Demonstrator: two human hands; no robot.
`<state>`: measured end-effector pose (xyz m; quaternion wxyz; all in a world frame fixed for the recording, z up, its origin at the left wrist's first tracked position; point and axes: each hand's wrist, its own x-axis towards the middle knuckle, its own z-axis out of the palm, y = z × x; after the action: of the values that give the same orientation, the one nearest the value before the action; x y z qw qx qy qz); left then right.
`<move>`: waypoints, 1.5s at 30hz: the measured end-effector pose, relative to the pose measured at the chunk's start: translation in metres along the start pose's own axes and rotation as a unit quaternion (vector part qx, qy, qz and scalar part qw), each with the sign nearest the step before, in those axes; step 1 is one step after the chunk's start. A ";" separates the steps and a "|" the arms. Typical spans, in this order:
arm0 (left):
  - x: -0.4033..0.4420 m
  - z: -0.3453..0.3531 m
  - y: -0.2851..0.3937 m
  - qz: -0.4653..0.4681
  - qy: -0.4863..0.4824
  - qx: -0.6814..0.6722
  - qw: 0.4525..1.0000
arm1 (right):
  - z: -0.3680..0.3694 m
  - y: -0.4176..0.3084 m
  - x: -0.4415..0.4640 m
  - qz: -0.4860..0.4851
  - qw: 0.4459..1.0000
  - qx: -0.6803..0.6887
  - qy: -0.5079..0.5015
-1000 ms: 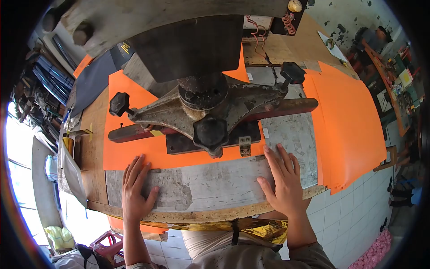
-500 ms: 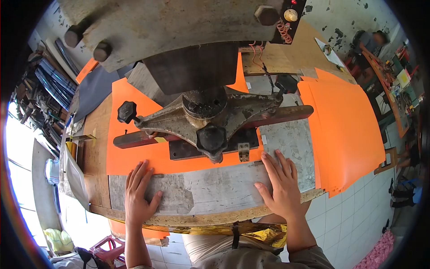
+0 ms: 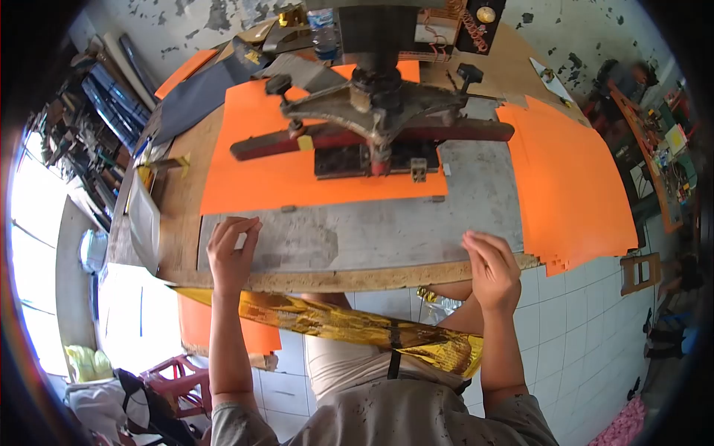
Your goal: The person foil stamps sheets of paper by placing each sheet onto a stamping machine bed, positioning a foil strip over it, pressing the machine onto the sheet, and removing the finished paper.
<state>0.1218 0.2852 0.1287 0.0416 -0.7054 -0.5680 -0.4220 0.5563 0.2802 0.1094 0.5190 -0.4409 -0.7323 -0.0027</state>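
My left hand (image 3: pixel 233 251) is raised over the left part of the grey metal plate (image 3: pixel 372 234), its thumb and fingers pressed together. Whether anything is between them is too small to tell. Over the plate's right front edge, my right hand (image 3: pixel 494 271) has its fingers bunched together, with nothing visible in them. An orange sheet (image 3: pixel 256 163) lies flat on the plate beyond my hands. The press head (image 3: pixel 379 111), with three arms and black knobs, stands over that sheet. Gold foil (image 3: pixel 312 320) lies across my lap below the table edge.
A stack of orange sheets (image 3: pixel 573 186) lies at the table's right. Dark sheets (image 3: pixel 201 97) and a water bottle (image 3: pixel 323 33) are at the back. A red stool (image 3: pixel 178 386) stands lower left. A person (image 3: pixel 625 78) is at another bench, far right.
Both hands have lifted off the plate and their spread fingers have closed together. The view has shifted, so the press head appears smaller and farther off, with more of the lap and foil in sight.
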 end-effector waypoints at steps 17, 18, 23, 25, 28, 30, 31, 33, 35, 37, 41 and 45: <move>-0.232 -0.058 -0.028 -0.330 0.254 0.111 0.902 | -0.003 0.004 -0.170 0.281 0.769 0.107 -0.564; -0.233 -0.063 -0.026 -0.338 0.218 0.087 0.911 | -0.005 0.001 -0.174 0.277 0.788 0.132 -0.534; -0.195 -0.067 0.001 -0.194 0.195 0.131 0.952 | -0.065 -0.044 -0.140 0.267 0.765 0.211 -0.546; -0.181 -0.067 0.005 -0.152 0.188 0.150 0.959 | -0.093 -0.058 -0.131 0.273 0.750 0.249 -0.549; -0.173 -0.070 0.000 -0.124 0.165 0.114 0.972 | -0.137 -0.072 -0.117 0.234 0.750 0.239 -0.571; -0.163 -0.074 0.006 -0.113 0.149 0.121 0.975 | -0.162 -0.076 -0.108 0.225 0.735 0.281 -0.574; -0.159 -0.077 0.011 -0.111 0.155 0.107 0.976 | -0.174 -0.078 -0.105 0.220 0.728 0.301 -0.576; -0.151 -0.079 0.021 -0.107 0.169 0.078 0.977 | -0.194 -0.080 -0.100 0.229 0.740 0.317 -0.547; -0.143 -0.081 0.029 -0.100 0.156 0.045 0.982 | -0.213 -0.078 -0.099 0.252 0.761 0.320 -0.506; -0.132 -0.078 0.037 -0.081 0.135 0.031 0.987 | -0.234 -0.069 -0.104 0.291 0.788 0.306 -0.449; -0.113 -0.064 0.033 -0.047 0.051 -0.016 0.997 | -0.257 -0.037 -0.113 0.309 0.857 0.235 -0.340; -0.085 -0.050 0.026 0.042 -0.007 -0.004 0.999 | -0.255 -0.011 -0.100 0.335 0.880 0.146 -0.304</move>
<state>0.1168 0.1841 0.1169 0.0524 -0.7317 -0.5368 -0.4169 0.7501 0.0917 0.1557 0.2991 -0.5580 -0.6549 0.4127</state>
